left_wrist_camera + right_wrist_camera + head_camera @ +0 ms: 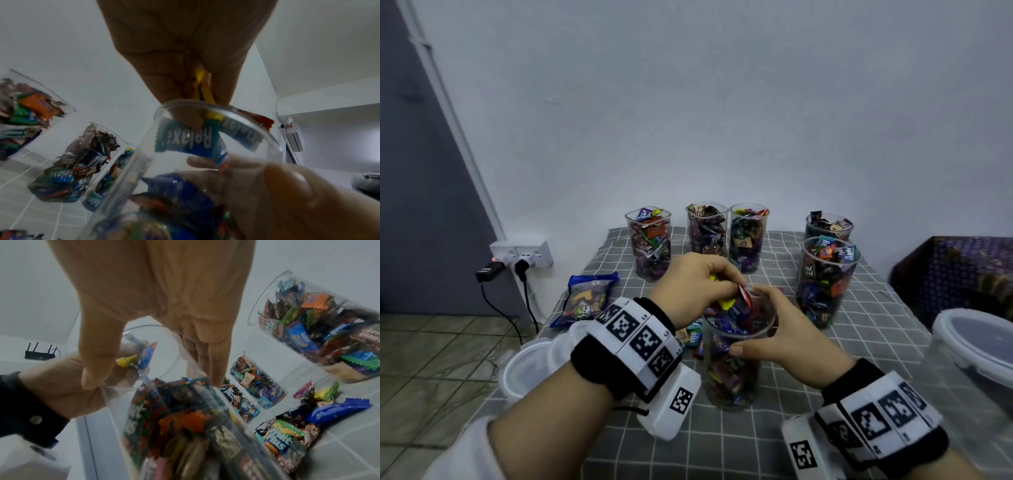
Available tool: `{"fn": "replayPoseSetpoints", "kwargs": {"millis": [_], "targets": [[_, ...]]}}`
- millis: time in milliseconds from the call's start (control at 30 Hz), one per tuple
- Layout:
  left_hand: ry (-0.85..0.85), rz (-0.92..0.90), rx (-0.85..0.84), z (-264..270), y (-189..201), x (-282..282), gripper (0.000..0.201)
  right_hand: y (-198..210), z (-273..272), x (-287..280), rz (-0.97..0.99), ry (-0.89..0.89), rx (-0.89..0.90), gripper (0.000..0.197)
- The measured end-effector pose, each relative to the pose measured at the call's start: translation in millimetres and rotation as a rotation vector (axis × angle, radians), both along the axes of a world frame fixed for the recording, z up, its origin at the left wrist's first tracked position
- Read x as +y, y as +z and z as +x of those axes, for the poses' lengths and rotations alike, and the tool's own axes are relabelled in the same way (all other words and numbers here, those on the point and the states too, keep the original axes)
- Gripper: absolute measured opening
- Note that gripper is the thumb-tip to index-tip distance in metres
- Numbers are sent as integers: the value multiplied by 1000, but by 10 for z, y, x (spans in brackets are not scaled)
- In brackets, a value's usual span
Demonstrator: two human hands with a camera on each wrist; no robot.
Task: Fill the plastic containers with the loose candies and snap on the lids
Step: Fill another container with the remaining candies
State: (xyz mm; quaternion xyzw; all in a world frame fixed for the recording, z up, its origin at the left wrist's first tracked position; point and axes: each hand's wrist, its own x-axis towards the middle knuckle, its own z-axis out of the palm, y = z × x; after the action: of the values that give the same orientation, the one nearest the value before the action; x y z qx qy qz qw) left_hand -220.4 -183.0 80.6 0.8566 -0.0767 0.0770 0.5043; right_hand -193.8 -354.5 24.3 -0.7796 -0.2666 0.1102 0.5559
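Observation:
A tall clear plastic container [732,373] stands near the front of the checked table, nearly full of wrapped candies. My right hand [756,325] grips it just below the rim, thumb on the near side; the right wrist view shows this hand [152,374] round the container [185,426]. My left hand [732,287] hovers over the mouth and pinches a bunch of candies [726,302], yellow, blue and red. In the left wrist view the left hand [197,97] holds a blue Relax candy [185,141] inside the rim of the container [242,113]. Loose candies [691,337] lie behind it.
Several filled, lidless containers stand at the back [650,243] [707,229] [748,236] and right [825,281]. A candy bag [585,301] lies at the left. White lids [527,366] sit at the table's left edge, a large lidded tub [979,346] at the right. More loose candies [308,418] are piled beside the held container.

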Motion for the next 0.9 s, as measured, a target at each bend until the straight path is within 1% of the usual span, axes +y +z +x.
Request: {"fn": "replayPoseSetpoints", "kwargs": {"millis": [100,200,267,367,433,500,533,600,633,667,700,767,800,833,900], "targets": [[-47,49,-14,-44,5,-39,22,7,-14,-28,-26,6,-29,92],[-47,112,-54,-43,-5,-49,20,17,-18,-52,-55,1,-39,91],[-44,94,-58,-48,-10,-55,21,16,-14,-53,-86,-11,-52,97],[-31,66,-90,-48,-10,-61,24,3,-4,-56,-104,-6,-46,112],[-15,12,-121,-38,-9,-52,25,18,-8,-86,-110,20,4,113],[31,-46,-176,-27,-8,-26,25,44,20,-140,-66,35,58,115],[64,-67,-202,-18,-9,-3,25,69,48,-169,-14,16,75,108],[133,-100,-224,16,-18,64,27,101,174,-212,114,-93,115,82],[175,-104,-219,47,-40,103,28,102,243,-225,138,-167,111,71],[212,-95,-206,90,-82,151,28,98,303,-232,111,-234,84,66],[247,-71,-181,140,-139,199,26,81,378,-233,43,-279,41,63],[293,43,-100,256,-266,287,17,58,470,-204,-189,-298,-87,61],[284,136,-30,310,-327,317,15,43,507,-174,-319,-287,-147,61],[272,253,52,370,-391,340,20,3,567,-139,-447,-259,-178,63],[220,479,235,512,-549,383,40,-83,683,-50,-693,-161,-177,75]]}}
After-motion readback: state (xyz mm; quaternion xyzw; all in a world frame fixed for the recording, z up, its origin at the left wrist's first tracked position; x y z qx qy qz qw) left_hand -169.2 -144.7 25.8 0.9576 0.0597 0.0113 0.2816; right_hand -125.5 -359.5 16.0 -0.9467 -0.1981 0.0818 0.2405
